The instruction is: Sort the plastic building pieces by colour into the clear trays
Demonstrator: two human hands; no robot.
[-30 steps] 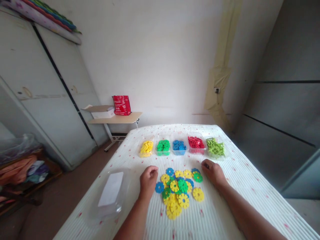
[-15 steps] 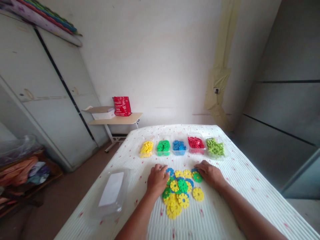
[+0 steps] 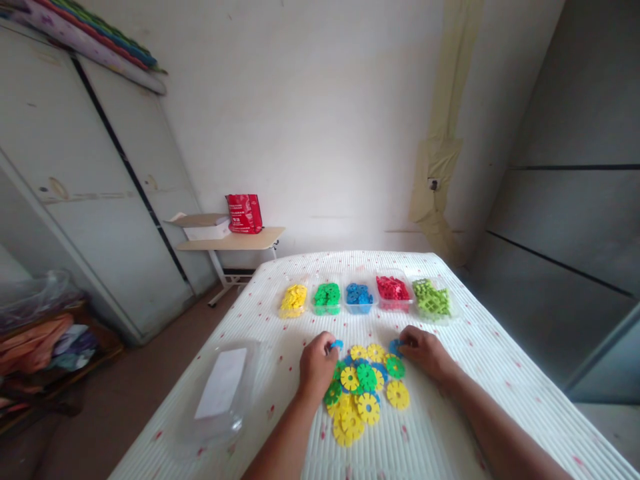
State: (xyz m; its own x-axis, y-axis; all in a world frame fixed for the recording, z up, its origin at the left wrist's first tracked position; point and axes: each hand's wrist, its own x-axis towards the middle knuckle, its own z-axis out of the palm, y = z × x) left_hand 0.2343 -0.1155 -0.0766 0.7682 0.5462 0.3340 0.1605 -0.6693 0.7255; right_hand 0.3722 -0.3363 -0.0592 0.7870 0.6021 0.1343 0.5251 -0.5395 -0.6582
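Observation:
A loose pile of flat, notched plastic discs in yellow, green and blue lies on the table, with a yellow disc (image 3: 369, 408) near its front and a green disc (image 3: 367, 377) in its middle. At the pile's left edge, my left hand (image 3: 319, 363) pinches a blue disc (image 3: 337, 345), tilted. Across the pile, my right hand (image 3: 424, 350) has its fingers closed on another blue disc (image 3: 396, 347). Beyond the hands stand clear tubs of sorted pieces: yellow (image 3: 293, 300), green (image 3: 327, 298), blue (image 3: 359, 297), red (image 3: 393, 292) and light green (image 3: 431, 300).
A clear plastic box with a white label (image 3: 223, 383) lies at the left of the cloth-covered table (image 3: 280, 427). Behind to the left, a small table (image 3: 260, 238) carries a red bag (image 3: 244, 213) and a white box (image 3: 206, 229). Grey cabinets flank both sides.
Both hands have taken hold of a blue disc at the pile's far corners. The left one's disc is now tilted up; the right one's disc has shifted slightly outward from the green disc.

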